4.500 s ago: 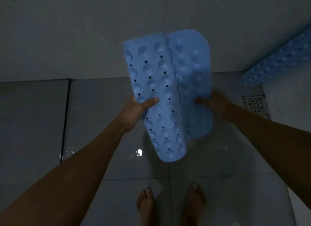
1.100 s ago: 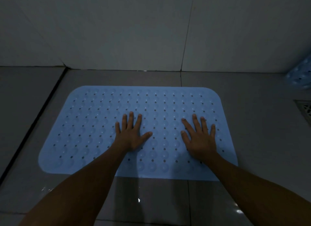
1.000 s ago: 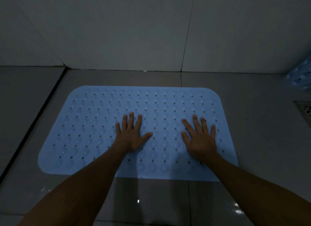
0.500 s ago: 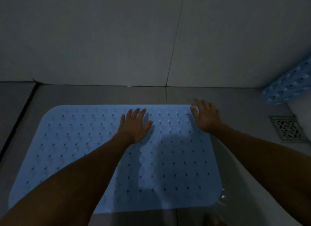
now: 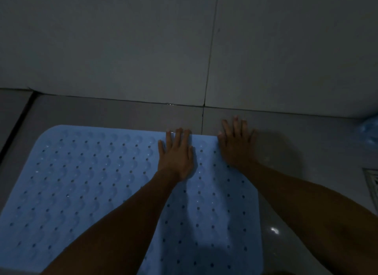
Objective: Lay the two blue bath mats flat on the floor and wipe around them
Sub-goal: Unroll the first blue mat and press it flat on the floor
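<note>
We had one blue bath mat [image 5: 86,184] flat on the floor [image 5: 306,152], long axis left-right, far edge near the wall [image 5: 122,49]; second mat [image 5: 370,129] was only a blue sliver at far right, well apart, lay unclear; count: two mats, two hands, one drain grate [image 5: 372,184]; left hand [image 5: 177,154] splayed flat on the first mat's far edge, right hand [image 5: 237,141] flat over its far-right corner, fingers onto tile, neither gripping; right hand was nearer the second mat.

You're looking at a dim, bluish-lit bathroom corner — a grey tiled wall [image 5: 122,39] with one vertical grout line meets a glossy grey tiled floor [image 5: 306,143]; a patterned floor drain [image 5: 372,184] sits far right
</note>
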